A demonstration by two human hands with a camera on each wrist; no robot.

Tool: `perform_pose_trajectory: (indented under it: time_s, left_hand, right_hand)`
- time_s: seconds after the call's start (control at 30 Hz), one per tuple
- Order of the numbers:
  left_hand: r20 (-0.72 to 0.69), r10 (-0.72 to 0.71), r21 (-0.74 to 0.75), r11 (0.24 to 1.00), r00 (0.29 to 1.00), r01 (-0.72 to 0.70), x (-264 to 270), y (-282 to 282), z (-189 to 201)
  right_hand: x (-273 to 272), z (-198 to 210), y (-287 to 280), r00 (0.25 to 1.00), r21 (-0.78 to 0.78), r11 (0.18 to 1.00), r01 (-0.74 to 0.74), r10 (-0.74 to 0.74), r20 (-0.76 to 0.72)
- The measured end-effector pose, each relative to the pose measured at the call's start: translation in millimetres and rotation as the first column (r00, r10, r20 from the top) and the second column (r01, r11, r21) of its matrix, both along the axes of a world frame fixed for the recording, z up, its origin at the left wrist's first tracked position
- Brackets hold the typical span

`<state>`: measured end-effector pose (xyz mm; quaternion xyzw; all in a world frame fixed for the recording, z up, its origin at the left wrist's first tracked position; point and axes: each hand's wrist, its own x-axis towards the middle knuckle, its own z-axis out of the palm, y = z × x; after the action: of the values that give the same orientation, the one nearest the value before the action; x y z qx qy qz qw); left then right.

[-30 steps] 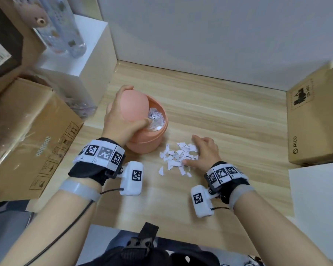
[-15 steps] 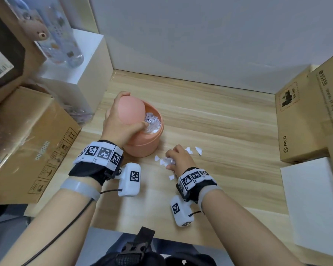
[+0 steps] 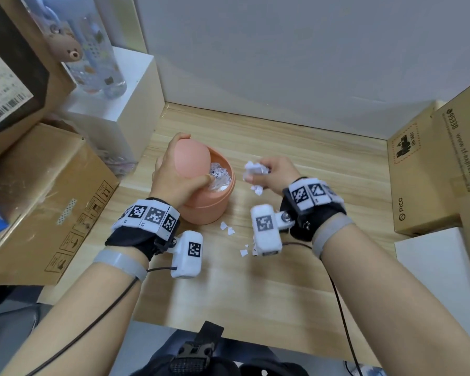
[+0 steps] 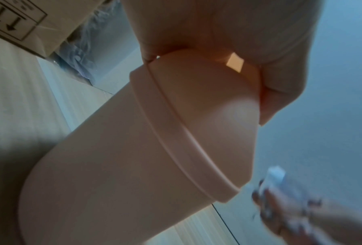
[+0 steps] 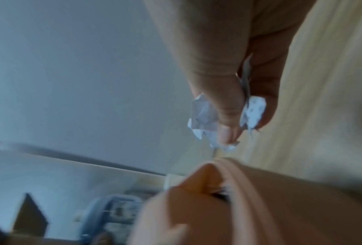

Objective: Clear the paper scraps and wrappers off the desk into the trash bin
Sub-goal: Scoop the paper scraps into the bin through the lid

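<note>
Nearest you, a few loose paper scraps [image 3: 229, 229] lie on the wooden desk [image 3: 255, 289], just in front of the trash bin and beside your right wrist camera.

Your left hand [image 3: 174, 175] grips the pink trash bin [image 3: 209, 204] at its top: fingers curled over the tilted swing lid [image 3: 193, 158], thumb pressing at the opening. The bin stands upright on the desk and holds a heap of white torn paper [image 3: 220, 176], visible through the gap beside the lid.

Your right hand [image 3: 269, 175] is raised just right of the bin's rim, fingers and thumb pinched around a crumpled bunch of scraps [image 3: 254, 169]; one small piece [image 3: 257, 189] shows just below the hand, whether held or falling you cannot tell from these views.

Farther out, cardboard boxes [image 3: 429, 175] stand at the right edge, and a large carton [image 3: 44, 196] at the left. Behind it a white block [image 3: 125, 90] carries a clear patterned bottle [image 3: 101, 55].
</note>
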<state>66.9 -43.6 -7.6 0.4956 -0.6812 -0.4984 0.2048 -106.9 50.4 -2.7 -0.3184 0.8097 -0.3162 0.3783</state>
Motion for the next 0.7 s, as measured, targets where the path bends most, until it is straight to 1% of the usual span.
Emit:
perform_pose_trajectory:
  time_s: [0.07,0.13,0.17,0.23,0.27,0.33,0.43,0.5,0.57,0.6,0.67,0.7]
  left_hand:
    - [0.003,-0.001,0.002,1.000,1.000,0.001,0,0,1]
    - [0.008,0.002,0.000,1.000,1.000,-0.002,0,0,1]
    - [0.013,0.002,0.004,1.000,1.000,-0.002,0,0,1]
    - [0.017,-0.003,0.024,1.000,1.000,0.003,0,1,3]
    - [0.017,-0.004,0.030,1.000,1.000,0.003,1,1,3]
    - [0.021,-0.010,0.032,0.999,1.000,0.009,2,0,3]
    - [0.028,-0.014,0.032,0.999,1.000,0.014,2,-1,2]
    - [0.024,-0.014,0.029,1.000,1.000,0.013,2,-1,1]
    - [0.015,-0.012,0.020,1.000,1.000,0.011,2,-2,-1]
    - [0.014,-0.010,0.019,1.000,1.000,0.010,2,-2,-2]
    - [0.015,-0.010,0.018,1.000,1.000,0.009,1,-2,-2]
    - [0.013,-0.011,0.016,1.000,1.000,0.011,1,-2,-3]
  right_hand:
    - [5,21,-15,1.000,-0.070,0.997,-0.029,0.029,0.006]
    - [17,33,-30,0.993,-0.061,0.993,-0.103,0.099,-0.059]
    - [23,34,-37,0.985,-0.028,0.989,-0.145,0.141,-0.102]
    - [34,34,-49,0.955,0.102,0.974,-0.204,0.220,-0.198]
    - [38,35,-53,0.949,0.156,0.964,-0.213,0.243,-0.202]
    - [41,33,-58,0.960,0.191,0.957,-0.217,0.245,-0.137]
    - [37,42,-55,0.975,0.152,0.964,-0.219,0.223,-0.012]
    - [30,50,-50,0.980,0.093,0.980,-0.174,0.163,0.117]
    - [26,56,-47,0.967,0.034,0.993,-0.116,0.105,0.232]
    - [24,57,-46,0.957,0.034,0.995,-0.098,0.085,0.277]
    - [24,52,-48,0.928,0.074,0.994,-0.085,0.052,0.368]
    - [27,50,-50,0.900,0.096,0.992,-0.086,0.036,0.435]
